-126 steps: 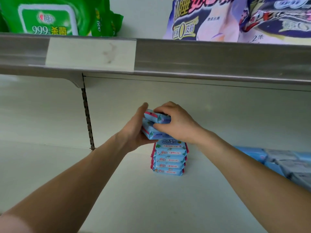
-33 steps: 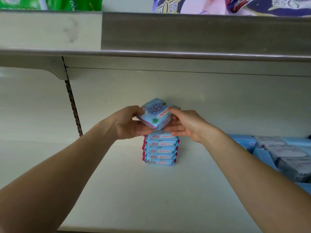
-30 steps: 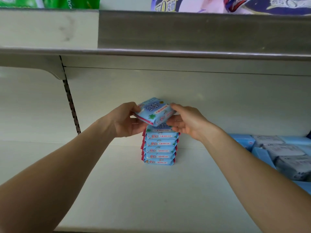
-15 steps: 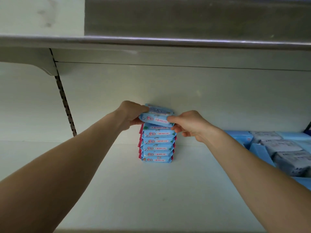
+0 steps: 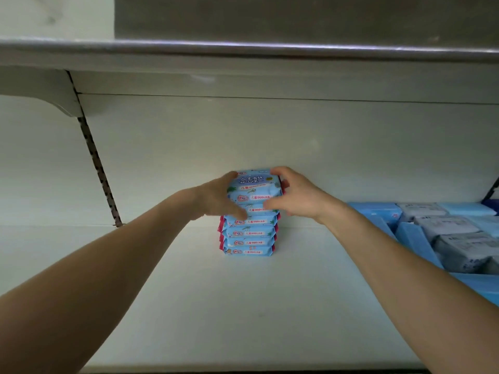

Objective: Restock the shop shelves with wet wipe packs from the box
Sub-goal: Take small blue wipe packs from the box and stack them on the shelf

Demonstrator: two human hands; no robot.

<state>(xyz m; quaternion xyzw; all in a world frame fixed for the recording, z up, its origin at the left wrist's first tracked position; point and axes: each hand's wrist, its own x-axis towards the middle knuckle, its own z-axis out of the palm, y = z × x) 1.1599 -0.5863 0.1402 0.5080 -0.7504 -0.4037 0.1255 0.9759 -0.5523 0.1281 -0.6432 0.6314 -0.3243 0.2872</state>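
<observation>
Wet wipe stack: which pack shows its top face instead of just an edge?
The top wet wipe pack, held between the left hand and right hand. It tilts its big label forward; the packs below lie flat, front edges only.

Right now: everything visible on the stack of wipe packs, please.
The stack of wipe packs is light blue glossy film with pink-red end seams and printed front labels. It stands upright on the white shelf near the back panel. The top pack shows its printed face. The left hand and right hand clasp the upper packs from either side.
</observation>
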